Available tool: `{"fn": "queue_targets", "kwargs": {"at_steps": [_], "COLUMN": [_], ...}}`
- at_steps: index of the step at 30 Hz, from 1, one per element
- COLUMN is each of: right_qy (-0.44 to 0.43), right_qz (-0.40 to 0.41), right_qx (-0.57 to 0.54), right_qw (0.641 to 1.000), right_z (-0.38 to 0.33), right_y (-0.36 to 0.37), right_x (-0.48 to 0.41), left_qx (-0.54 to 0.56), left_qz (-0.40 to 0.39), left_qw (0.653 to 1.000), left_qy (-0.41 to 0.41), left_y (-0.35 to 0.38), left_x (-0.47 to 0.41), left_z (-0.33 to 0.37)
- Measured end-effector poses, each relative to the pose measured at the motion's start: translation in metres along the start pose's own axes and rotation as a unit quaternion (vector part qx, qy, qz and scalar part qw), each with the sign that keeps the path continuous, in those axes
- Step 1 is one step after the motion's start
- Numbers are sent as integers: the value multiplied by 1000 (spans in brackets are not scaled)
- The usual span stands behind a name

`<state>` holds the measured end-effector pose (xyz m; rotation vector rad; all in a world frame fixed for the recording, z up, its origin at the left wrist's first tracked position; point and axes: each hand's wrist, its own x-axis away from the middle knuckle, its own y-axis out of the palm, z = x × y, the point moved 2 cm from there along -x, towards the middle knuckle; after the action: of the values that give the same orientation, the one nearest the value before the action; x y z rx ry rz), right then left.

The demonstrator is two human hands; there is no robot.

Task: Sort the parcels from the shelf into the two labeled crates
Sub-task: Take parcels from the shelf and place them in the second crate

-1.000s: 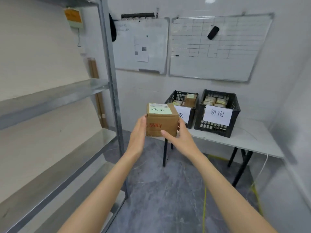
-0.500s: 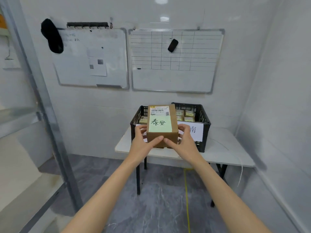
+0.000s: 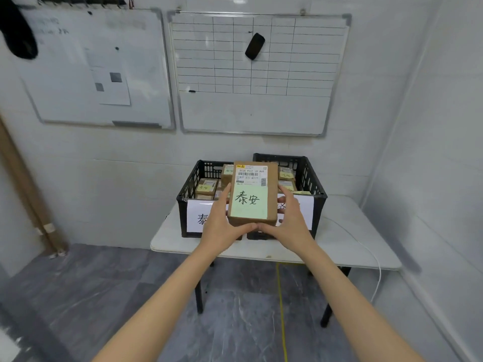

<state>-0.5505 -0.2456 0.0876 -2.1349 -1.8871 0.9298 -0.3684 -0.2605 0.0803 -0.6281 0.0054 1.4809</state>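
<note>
The parcel (image 3: 252,194), a brown carton with a green note (image 3: 249,202) reading 泰安, was held in the air in front of the two crates, over the seam between them. Its long axis ran away from the person, the far end tipped up. The left hand (image 3: 222,226) gripped its left side and the right hand (image 3: 290,223) its right side. Each had its fingers curled up the flank and its thumb under the near edge, and the two thumbs nearly met. The left crate (image 3: 187,189) wore a paper label (image 3: 196,218) whose visible character was 泰, so the matching bin probably lay ahead and to the left, nearer the left hand. The right crate (image 3: 307,176) had its label mostly hidden behind the carton and right hand. Both crates stood touching side by side toward the table's (image 3: 347,239) back edge, left of its middle. The left crate's near wall stood between carton and bin, and the boxes (image 3: 207,185) already inside left little room. A white cable (image 3: 366,246) trailed off the table's right front corner, well apart.
</note>
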Motion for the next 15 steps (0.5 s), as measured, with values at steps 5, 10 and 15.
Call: {"fn": "queue_targets", "kwargs": {"at_steps": [5,10,15], "right_qy": [-19,-40,-61], "right_qz": [-9,-27,-54], "right_qx": [5,-1,0], "right_qw": [1000,999,997], "right_z": [32,58,81], "right_y": [7,13,23], "right_x": [-73,-154,-225], "left_qx": [-2,-1,21], "left_qz": [33,54,72], "left_qw": [999,999,997], "left_qy": [-6,-1,-20], "left_y": [19,31,40], "left_x": [-69,-141,-202], "left_z": [-31,-54,-77]}}
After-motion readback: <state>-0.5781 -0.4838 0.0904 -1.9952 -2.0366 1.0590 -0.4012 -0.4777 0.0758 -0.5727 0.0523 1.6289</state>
